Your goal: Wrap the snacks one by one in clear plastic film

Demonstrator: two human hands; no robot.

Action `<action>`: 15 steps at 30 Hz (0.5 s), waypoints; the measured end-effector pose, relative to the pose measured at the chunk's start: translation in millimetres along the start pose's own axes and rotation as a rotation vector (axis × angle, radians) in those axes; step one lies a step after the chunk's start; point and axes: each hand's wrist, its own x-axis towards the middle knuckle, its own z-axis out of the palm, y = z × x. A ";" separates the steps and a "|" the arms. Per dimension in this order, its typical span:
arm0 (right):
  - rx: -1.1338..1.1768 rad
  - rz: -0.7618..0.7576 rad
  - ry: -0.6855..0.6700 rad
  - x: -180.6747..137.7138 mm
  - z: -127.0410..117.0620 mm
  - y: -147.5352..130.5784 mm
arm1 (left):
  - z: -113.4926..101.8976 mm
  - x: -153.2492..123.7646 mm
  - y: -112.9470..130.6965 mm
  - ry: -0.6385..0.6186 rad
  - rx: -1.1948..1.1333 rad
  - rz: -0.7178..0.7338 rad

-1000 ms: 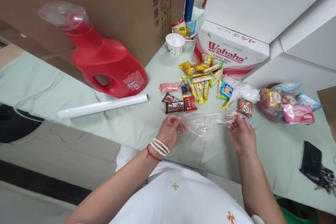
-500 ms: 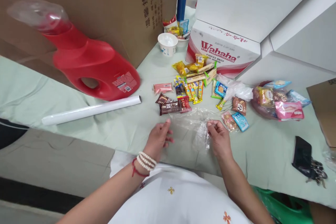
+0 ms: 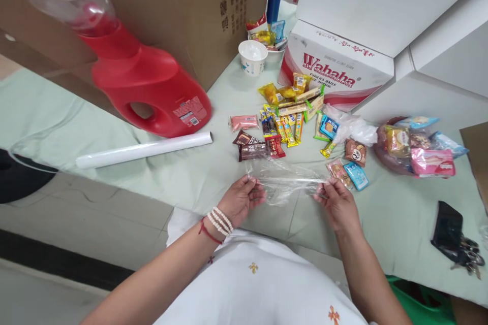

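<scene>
A clear plastic bag [image 3: 285,185] is stretched between my two hands, above the front edge of the table. My left hand [image 3: 244,197] pinches its left end between thumb and fingers, beads and a red string round the wrist. At the other end my right hand [image 3: 337,200] grips the plastic. Just beyond the bag lie dark brown snack packets [image 3: 252,151] and a red packet [image 3: 275,146]. Close to my right hand are a blue packet [image 3: 357,176] and a pinkish packet [image 3: 338,171].
Behind are yellow snacks [image 3: 270,93], a paper cup [image 3: 252,58] and a Wahaha carton [image 3: 335,68]. To the left stand a red jug [image 3: 152,86] and a white roll [image 3: 145,150]. Rightward are a snack-filled bowl [image 3: 383,155], a black phone-like object [image 3: 447,231] and keys [image 3: 470,256].
My left hand has closed on the plastic. My right hand has moved outward, and the crumpled bag is now pulled straight between both hands. The view has shifted slightly.
</scene>
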 end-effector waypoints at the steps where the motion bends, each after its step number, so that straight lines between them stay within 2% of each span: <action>1: 0.012 0.034 0.008 1.6 -4.3 -1.8 | -3.1 -0.5 2.0 0.003 0.027 -0.002; 4: 0.051 0.142 -0.005 2.5 -15.0 -9.1 | -8.0 -2.8 10.8 -0.091 0.154 -0.032; 6: 0.073 0.215 -0.061 2.4 -23.1 -14.4 | -11.6 -4.2 17.2 -0.160 0.246 -0.028; 9: -0.063 0.232 -0.166 3.1 -37.1 -15.2 | -22.6 -4.4 24.4 -0.148 0.507 0.049; 10: -0.159 0.208 -0.198 3.1 -41.3 -12.9 | -27.0 -4.4 26.4 -0.101 0.641 0.097; 12: -0.348 0.147 -0.258 1.9 -47.9 -6.2 | -33.7 -6.5 31.1 0.084 0.925 0.261; 15: -0.491 0.079 -0.297 -4.0 -51.5 0.6 | -30.1 -17.3 39.0 0.450 1.211 0.669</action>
